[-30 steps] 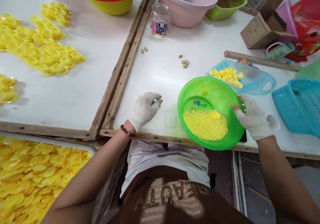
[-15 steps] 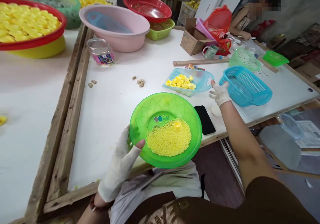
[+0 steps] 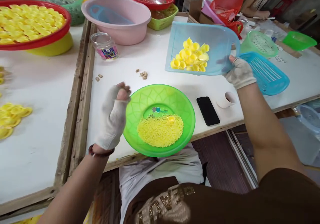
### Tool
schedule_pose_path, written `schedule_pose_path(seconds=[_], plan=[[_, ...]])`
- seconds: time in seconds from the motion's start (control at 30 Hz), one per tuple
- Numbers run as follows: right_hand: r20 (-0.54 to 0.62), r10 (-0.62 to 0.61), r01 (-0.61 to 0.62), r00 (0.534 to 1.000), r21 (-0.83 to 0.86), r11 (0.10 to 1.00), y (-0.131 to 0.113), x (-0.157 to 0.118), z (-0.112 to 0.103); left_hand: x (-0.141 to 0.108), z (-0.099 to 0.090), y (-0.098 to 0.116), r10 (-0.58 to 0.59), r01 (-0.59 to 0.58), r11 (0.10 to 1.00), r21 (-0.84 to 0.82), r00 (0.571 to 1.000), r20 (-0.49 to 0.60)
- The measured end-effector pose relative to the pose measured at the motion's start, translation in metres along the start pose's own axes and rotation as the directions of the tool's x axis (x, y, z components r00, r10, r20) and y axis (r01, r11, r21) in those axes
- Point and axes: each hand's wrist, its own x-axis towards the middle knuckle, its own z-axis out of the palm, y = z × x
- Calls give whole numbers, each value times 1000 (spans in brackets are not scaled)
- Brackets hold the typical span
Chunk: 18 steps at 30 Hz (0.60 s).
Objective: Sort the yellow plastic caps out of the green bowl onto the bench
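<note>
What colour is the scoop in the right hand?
The scoop is translucent light blue; head view shows it.

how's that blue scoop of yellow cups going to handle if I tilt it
The blue scoop looks stiff, unbent though the right hand grips only one end. The yellow cups lie loose, so tilting may send them sliding.

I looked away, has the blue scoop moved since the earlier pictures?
Yes: the blue scoop rose in the right hand, now hiding part of the cardboard box.
</note>
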Motion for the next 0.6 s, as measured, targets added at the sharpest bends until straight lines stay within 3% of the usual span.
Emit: schedule_pose_path(seconds=[0.07,0.13,0.23,0.3,0.43,0.6], plan=[[122,-94,98,988,-29,995,-13,-10,2,21,25,2,-199,218,956,-196,974,109],[202,-141,156,969,-63,986,-22,-22,9,40,46,-6,-372,414,873,-258,907,196],[265,-121,166,957,-155,974,-32,-38,23,56,64,-22,-501,559,782,-277,827,255],[304,-106,177,947,-218,960,-38,-44,33,56,68,-29,-530,596,746,-297,801,278],[387,-171,280,906,-245,928,-48,-46,46,42,68,-29,-536,603,737,-306,797,278],[421,-281,409,862,-252,877,-57,-44,55,30,68,-28,-499,549,802,-237,833,239]])
